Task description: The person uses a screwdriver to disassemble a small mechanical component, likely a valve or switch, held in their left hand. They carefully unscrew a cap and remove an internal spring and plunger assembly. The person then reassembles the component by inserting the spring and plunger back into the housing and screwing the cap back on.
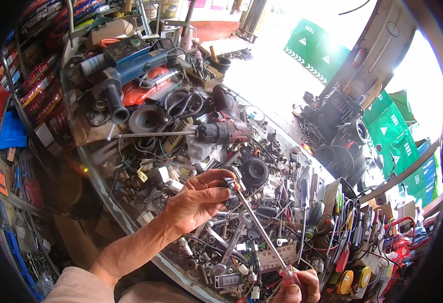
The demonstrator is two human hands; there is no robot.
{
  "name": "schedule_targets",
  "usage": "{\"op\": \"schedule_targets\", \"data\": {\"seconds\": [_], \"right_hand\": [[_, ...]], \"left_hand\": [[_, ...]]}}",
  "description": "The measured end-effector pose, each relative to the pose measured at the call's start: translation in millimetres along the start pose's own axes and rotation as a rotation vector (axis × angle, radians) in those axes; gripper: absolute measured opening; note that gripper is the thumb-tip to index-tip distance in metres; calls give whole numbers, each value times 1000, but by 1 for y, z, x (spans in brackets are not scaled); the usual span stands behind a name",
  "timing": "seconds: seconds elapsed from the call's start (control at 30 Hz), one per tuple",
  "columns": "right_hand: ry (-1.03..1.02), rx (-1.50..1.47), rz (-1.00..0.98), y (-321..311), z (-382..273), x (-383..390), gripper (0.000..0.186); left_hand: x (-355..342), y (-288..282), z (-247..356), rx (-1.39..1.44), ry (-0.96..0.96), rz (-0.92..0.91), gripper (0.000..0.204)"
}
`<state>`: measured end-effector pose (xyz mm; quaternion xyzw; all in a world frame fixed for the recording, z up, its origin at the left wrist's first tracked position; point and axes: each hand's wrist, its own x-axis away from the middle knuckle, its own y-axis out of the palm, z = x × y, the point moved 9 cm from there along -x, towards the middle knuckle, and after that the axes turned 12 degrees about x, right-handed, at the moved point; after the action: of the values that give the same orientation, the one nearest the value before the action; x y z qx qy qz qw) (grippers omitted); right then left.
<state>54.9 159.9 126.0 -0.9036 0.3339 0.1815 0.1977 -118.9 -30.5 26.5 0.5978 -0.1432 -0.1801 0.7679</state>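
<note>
My left hand [203,197] pinches a small dark part [228,183] above the cluttered bench. A long screwdriver [256,227] slants from that part down to the lower right, its tip end at the part in my left fingers. My right hand [298,287] is closed on its clear red handle near the bottom edge. Loose spanners [231,248], small metal fittings and connectors lie beneath both hands, with a black round part [255,172] just beyond my left hand.
A cordless drill [221,132] and a blue angle grinder [140,68] lie farther back on the bench [111,203]. Upright hand tools [357,232] crowd the right side. Packed shelves [14,126] stand at left; a bright doorway with green panels [312,50] is beyond.
</note>
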Motion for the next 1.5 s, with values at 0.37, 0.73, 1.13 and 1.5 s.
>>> {"op": "schedule_targets", "data": {"seconds": [0.37,0.73,1.13,1.5], "right_hand": [[-14,-40,-30,0,1,2,14],[-151,80,-113,1,1,6,20],[20,46,-104,-3,15,0,27],[76,212,-39,-16,15,0,37]], "left_hand": [[0,-1,0,-2,-15,-39,34],[0,0,4,-31,40,-25,31],[4,-6,-3,42,-50,91,29],[3,-6,-11,107,-150,77,24]]}}
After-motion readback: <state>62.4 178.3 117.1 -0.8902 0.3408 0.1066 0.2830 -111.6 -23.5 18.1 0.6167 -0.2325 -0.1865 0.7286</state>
